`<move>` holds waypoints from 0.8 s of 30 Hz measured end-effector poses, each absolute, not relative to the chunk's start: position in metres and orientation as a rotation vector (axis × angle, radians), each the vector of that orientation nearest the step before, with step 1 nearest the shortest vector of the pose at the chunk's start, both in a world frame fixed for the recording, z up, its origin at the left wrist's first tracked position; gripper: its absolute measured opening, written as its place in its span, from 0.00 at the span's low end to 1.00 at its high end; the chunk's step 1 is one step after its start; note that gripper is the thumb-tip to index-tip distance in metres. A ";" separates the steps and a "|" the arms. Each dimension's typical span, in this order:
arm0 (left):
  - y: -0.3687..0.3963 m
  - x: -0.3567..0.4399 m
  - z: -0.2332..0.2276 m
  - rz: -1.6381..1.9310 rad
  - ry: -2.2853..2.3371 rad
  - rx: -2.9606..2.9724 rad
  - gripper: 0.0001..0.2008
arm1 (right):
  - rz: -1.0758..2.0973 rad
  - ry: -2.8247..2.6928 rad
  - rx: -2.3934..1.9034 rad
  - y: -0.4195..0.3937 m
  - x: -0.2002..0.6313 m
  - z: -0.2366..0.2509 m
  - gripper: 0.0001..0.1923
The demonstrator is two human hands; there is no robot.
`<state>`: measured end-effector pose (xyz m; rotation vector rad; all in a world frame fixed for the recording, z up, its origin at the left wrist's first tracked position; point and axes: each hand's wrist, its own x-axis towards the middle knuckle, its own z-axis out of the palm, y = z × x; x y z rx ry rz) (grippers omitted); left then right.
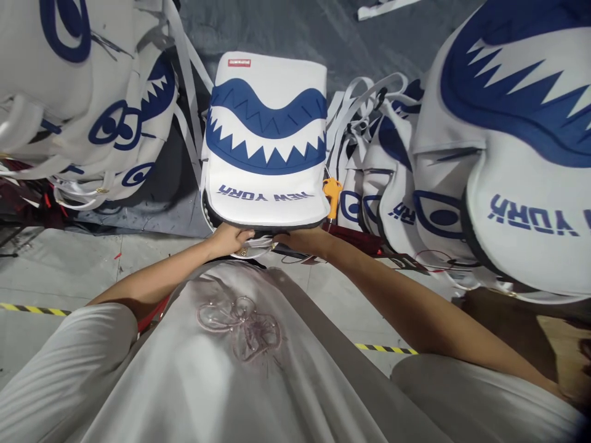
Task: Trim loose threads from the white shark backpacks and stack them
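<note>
In the head view, I hold a white backpack (266, 138) at its near edge with both my hands. It lies flat on the grey table (295, 31), at the middle of the near edge, and its bottom part hangs a little over that edge toward me. On its front there is a blue shark mouth with white teeth, the words NEW YORK in blue, upside down for me, and a small red label (239, 63) at the far side.

My left hand (229, 239) is under the near left corner of the backpack, with the fingers curled around the rim, so it grips the bag. My right hand (302, 240) is under the near right part of the same rim; its fingers are hidden below the bag, so I cannot tell how tight they close. Between my hands some white straps and a small metal piece (273, 246) show.

Just beside the backpack, at its right near corner, stands an orange tool handle (332, 191). On the left side of the table lies a heap of the same white bags (87, 98). On the right side there is another heap (508, 135), very close to the camera. Below the table edge I see the light floor with a yellow-black tape line (32, 308).
</note>
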<state>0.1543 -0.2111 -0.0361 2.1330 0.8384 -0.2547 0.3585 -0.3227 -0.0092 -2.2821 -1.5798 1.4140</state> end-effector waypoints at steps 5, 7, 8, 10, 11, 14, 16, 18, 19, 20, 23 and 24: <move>-0.213 0.145 -0.029 0.111 0.890 1.784 0.13 | 1.472 -1.565 -2.217 -0.322 0.353 0.008 0.09; -0.216 0.135 -0.021 0.109 0.832 1.618 0.17 | 1.519 -1.536 -2.176 -0.321 0.352 0.018 0.09; -0.216 0.125 -0.019 0.020 0.791 1.557 0.20 | 1.534 -1.528 -2.162 -0.321 0.351 0.023 0.09; -0.216 0.098 -0.017 -0.239 0.760 1.478 0.27 | 1.602 -1.519 -2.096 -0.322 0.351 0.030 0.09; -0.216 0.080 -0.019 -0.356 0.803 1.484 0.30 | 1.661 -1.491 -2.037 -0.324 0.350 0.030 0.09; -0.213 0.021 -0.029 -0.647 1.256 1.736 0.34 | 1.863 -1.284 -1.784 -0.331 0.347 0.020 0.10; -0.213 -0.012 -0.036 -0.846 1.596 1.939 0.34 | 1.909 -1.197 -1.706 -0.337 0.342 0.007 0.12; -0.217 -0.030 -0.043 -1.031 1.641 2.015 0.29 | 1.910 -1.159 -1.728 -0.342 0.335 -0.006 0.12; -0.220 -0.033 -0.047 -1.084 1.574 2.022 0.25 | 1.894 -1.128 -1.757 -0.343 0.331 -0.012 0.13; -0.224 -0.033 -0.052 -1.102 1.497 2.023 0.22 | 1.874 -1.091 -1.785 -0.344 0.329 -0.016 0.14; -0.234 -0.019 -0.074 -1.050 1.458 2.051 0.21 | 1.788 -1.065 -1.881 -0.343 0.326 -0.019 0.20; -0.236 -0.014 -0.084 -1.037 1.499 2.066 0.23 | 1.759 -1.107 -1.905 -0.342 0.328 -0.017 0.22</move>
